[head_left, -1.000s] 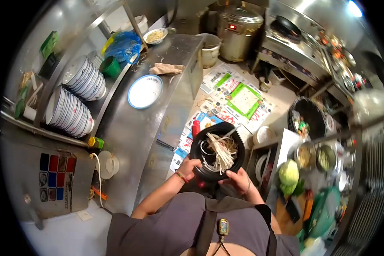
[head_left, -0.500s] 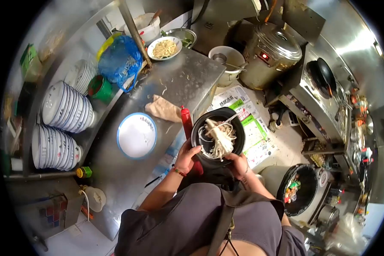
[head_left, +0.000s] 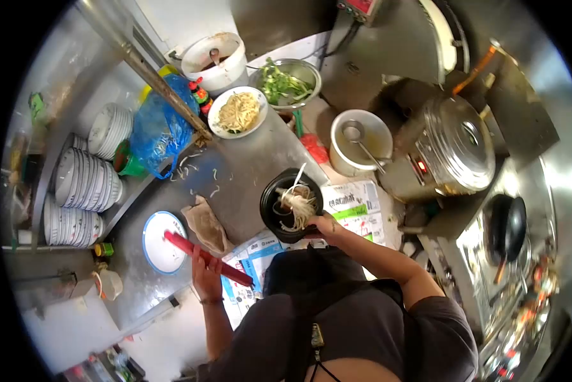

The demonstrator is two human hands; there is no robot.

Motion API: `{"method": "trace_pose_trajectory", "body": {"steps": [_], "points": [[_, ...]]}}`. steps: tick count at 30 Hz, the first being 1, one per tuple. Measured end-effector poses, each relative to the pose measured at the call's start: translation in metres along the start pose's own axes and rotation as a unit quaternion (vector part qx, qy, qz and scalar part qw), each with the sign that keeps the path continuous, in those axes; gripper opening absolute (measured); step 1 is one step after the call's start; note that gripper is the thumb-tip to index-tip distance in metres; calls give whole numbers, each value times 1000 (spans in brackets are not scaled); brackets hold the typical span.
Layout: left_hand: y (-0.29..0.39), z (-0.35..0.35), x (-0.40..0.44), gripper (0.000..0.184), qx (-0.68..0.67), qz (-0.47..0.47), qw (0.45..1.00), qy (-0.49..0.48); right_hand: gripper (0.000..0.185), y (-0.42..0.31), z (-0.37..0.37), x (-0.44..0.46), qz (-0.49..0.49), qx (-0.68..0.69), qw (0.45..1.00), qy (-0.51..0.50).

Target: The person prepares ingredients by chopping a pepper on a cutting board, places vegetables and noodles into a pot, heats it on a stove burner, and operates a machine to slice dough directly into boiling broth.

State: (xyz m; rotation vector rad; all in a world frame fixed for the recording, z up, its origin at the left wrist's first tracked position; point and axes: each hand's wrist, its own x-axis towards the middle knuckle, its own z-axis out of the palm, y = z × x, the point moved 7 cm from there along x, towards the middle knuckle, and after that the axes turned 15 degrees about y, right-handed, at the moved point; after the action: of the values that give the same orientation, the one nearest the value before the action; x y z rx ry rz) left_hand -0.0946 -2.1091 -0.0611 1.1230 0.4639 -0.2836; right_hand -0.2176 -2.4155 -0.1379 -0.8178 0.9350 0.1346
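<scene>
My right hand (head_left: 326,228) grips the near right rim of a black bowl (head_left: 272,215) beside the steel counter's edge. Inside the bowl lies a bunch of white strands (head_left: 299,202) that look like enoki mushrooms; one strand sticks up over the rim. My left hand (head_left: 207,275) is closed around a long red stick-shaped tool (head_left: 235,272), whose exact kind I cannot make out. The tool's far end overlaps a white blue-rimmed plate (head_left: 159,251) on the counter. A crumpled brown cloth (head_left: 204,226) lies just beyond that hand.
At the counter's far end stand a bowl of pale strands (head_left: 238,113), a metal bowl of greens (head_left: 286,83) and a white bucket (head_left: 225,70). Stacked bowls (head_left: 85,178) fill the left shelf. A ladle bucket (head_left: 343,156) and large steel pot (head_left: 454,146) stand right.
My left hand has left the black bowl and moved left with the red tool, now over the plate. My right hand alone holds the bowl, which is farther left in view. The view has shifted.
</scene>
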Motion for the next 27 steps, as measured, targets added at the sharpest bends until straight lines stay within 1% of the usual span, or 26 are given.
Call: {"method": "trace_pose_trajectory", "body": {"steps": [1, 2, 3, 4, 5, 6, 7, 8, 9, 10, 11, 12, 13, 14, 15, 16, 17, 19, 21, 22, 23, 24, 25, 26, 27], "points": [[-2, 7, -9, 46, -47, -5, 999, 2, 33, -5, 1, 24, 49, -48, 998, 0], [-12, 4, -23, 44, -67, -9, 994, 88, 30, -13, 3, 39, 52, -38, 997, -38], [-20, 10, -34, 43, -90, -19, 990, 103, 29, -25, 8, 54, -39, -99, 991, -83], [-29, 13, -40, 43, -128, -29, 986, 106, 27, -42, 15, 63, -134, -152, 972, -117], [-36, 17, -44, 43, -169, -39, 979, 106, 27, -25, 13, 86, 76, -109, 991, -1], [-37, 30, -53, 44, -185, -52, 973, 127, 34, -37, 24, 91, 73, -112, 991, -22], [-39, 40, -54, 44, -194, -40, 971, 134, 36, -38, 36, 100, 104, -107, 986, -69], [-38, 51, -53, 44, -243, -30, 962, 118, 38, -49, 35, 115, 58, -215, 975, -27], [-35, 62, -51, 44, -289, -20, 952, 103, 40, -67, 38, 120, 9, -317, 948, 16], [-35, 59, -41, 44, -248, 12, 956, 158, 42, -46, 40, 159, -45, -321, 945, -54], [-34, 70, -32, 43, -310, -14, 951, 14, 42, -48, 47, 160, -44, -321, 944, -63], [-30, 72, -8, 41, -324, -6, 942, 83, 39, -82, 58, 165, -100, -374, 920, -63], [-37, 72, -2, 39, -341, -8, 925, 165, 36, -107, 57, 158, -143, -435, 887, -62], [-37, 78, 1, 34, -346, -1, 921, 179, 30, -124, 57, 150, -78, -425, 896, -106], [-31, 85, 9, 31, -353, 8, 916, 189, 30, -153, 55, 144, -80, -445, 885, -107], [-34, 82, 20, 25, -419, 28, 900, 118, 31, -179, 57, 137, -96, -470, 861, -168], [-31, 91, 21, 24, -454, 23, 883, 121, 32, -211, 62, 135, -115, -492, 832, -229], [-24, 89, 21, 27, -471, 89, 872, 96, 24, -290, 61, 143, -177, -466, 839, -217], [-33, 76, 8, 37, -398, 142, 897, 131, 20, -385, 78, 147, -247, -447, 848, -143], [-27, 91, -2, 48, -404, 129, 865, 269, 19, -442, 96, 139, -334, -444, 820, -135], [-21, 95, 5, 48, -395, 163, 873, 236, 19, -496, 117, 124, -422, -434, 786, -128], [-14, 100, 10, 48, -387, 196, 878, 201, 17, -541, 136, 114, -498, -405, 760, -101], [-7, 105, 15, 48, -379, 229, 881, 166, 17, -581, 160, 110, -525, -395, 747, -105], [-8, 91, 7, 49, -364, 254, 881, 164, 17, -606, 183, 89, -594, -315, 732, -110], [-16, 70, 13, 51, -365, 251, 880, 169, 18, -629, 207, 52, -675, -232, 690, -117]]}}
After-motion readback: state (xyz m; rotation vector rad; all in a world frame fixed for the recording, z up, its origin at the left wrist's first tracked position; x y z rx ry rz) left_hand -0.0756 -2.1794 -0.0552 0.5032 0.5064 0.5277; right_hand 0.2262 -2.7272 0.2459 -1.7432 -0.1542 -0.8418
